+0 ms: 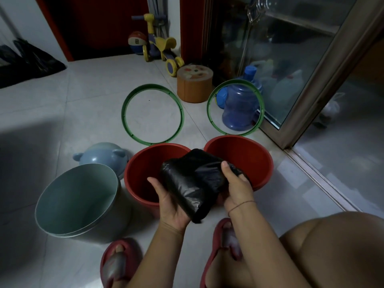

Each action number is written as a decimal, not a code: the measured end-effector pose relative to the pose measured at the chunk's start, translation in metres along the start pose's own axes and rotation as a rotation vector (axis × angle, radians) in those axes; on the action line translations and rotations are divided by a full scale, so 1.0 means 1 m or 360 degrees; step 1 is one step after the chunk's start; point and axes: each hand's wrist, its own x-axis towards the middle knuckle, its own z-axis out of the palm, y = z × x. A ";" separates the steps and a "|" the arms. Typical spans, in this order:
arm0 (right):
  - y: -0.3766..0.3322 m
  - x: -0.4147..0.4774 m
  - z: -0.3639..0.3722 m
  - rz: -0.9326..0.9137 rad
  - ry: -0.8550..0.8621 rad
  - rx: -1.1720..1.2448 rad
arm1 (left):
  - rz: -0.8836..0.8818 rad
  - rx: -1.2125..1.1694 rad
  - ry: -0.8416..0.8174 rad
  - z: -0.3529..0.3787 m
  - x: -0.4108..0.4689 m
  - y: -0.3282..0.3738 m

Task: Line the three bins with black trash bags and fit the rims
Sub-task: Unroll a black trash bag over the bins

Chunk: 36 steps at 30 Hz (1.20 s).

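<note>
Grip: my left hand point(170, 206) lies palm up beneath the bundle of black trash bags point(191, 179) and cradles its lower end; the fingers are hidden under the plastic. My right hand point(236, 188) pinches the bundle's upper right edge, thumb on top, fingers wrapped behind. In my judgement one hand steadies the bundle so that the other can peel off a single bag.

Position: the bundle is held in the air, above the gap between the two red bins point(141, 163), and touches neither.

Condition of the bundle: folded, thick, glossy and creased, several layers deep. No bag has been opened out yet.

Surroundings: both red bins and the pale blue bin point(79, 196) to their left stand upright on the tiled floor point(83, 100), mouths open, unlined. Two green rims point(124, 115) lie just beyond the red bins, one flat, one propped upright. A blue domed lid point(99, 154) rests behind the blue bin.

Finding: lining has not begun
</note>
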 end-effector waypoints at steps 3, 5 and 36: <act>-0.010 0.011 -0.003 -0.0028 0.0017 0.0080 | 0.0135 0.0124 0.0174 -0.002 0.001 -0.001; -0.018 0.020 -0.008 -0.0047 0.0043 0.0116 | 0.0091 0.0097 0.0170 0.000 0.001 -0.001; -0.006 0.026 -0.039 -0.0714 0.0337 -0.1161 | -0.0132 0.0443 0.0561 0.012 -0.054 0.048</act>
